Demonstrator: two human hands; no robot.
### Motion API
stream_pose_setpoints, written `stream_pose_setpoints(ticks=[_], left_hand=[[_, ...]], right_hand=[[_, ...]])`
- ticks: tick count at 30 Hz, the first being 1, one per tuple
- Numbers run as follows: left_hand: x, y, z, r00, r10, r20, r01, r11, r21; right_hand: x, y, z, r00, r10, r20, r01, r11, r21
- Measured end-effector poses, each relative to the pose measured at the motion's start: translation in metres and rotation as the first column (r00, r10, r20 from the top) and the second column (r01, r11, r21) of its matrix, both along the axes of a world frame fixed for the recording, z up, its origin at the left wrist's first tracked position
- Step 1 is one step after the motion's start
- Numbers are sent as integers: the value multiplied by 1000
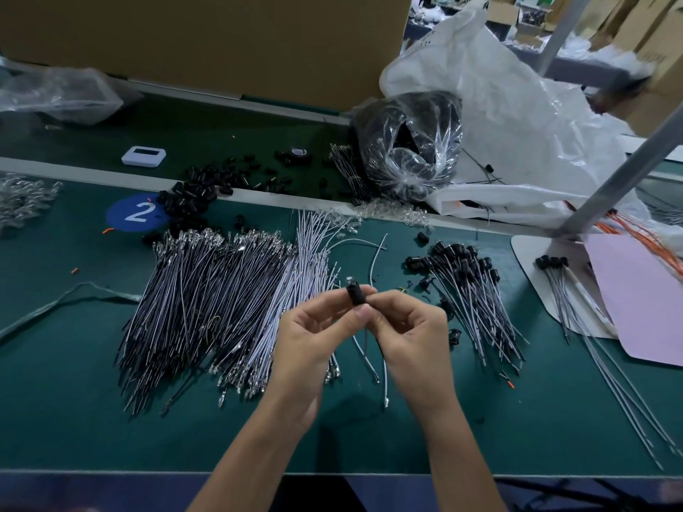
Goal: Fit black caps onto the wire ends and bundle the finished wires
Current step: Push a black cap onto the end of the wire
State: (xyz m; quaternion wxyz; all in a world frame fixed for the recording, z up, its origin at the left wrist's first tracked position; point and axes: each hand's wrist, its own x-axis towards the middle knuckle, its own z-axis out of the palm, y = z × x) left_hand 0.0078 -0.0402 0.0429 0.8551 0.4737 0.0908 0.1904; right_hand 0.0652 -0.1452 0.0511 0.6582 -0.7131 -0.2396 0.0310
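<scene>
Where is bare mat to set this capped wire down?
Bare mat runs along the near edge, below the uncapped wire pile; also near right, below the capped wires. Crowded: between those piles, and around the loose caps.

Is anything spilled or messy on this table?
Yes. Loose black caps are strewn over the grey strip and onto the blue 2 sticker, not in a heap. One stray cap lies beside the capped wires, and orange scraps dot the mat. Nothing looks broken.

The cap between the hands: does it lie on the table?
No, the left hand and right hand pinch the cap, clear of the table.
</scene>
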Motion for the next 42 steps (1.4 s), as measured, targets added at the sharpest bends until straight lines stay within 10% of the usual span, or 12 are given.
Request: stream_pose_setpoints(ticks=[14,26,34,42], left_hand=[[-7,-1,22,968,176,176,-200,972,124],[9,14,17,989,109,-103,-119,989,-92],[5,56,-10,941,95,-325,-106,994,-18],[4,55,-18,929,105,-355,-78,993,90]], right_hand=[[-16,5,-3,995,61,76,-72,985,157],[-3,6,-2,993,54,105,-36,985,-168],[118,35,-11,962,-39,269,188,808,-559],[180,108,-24,909,225,350,198,506,-840]])
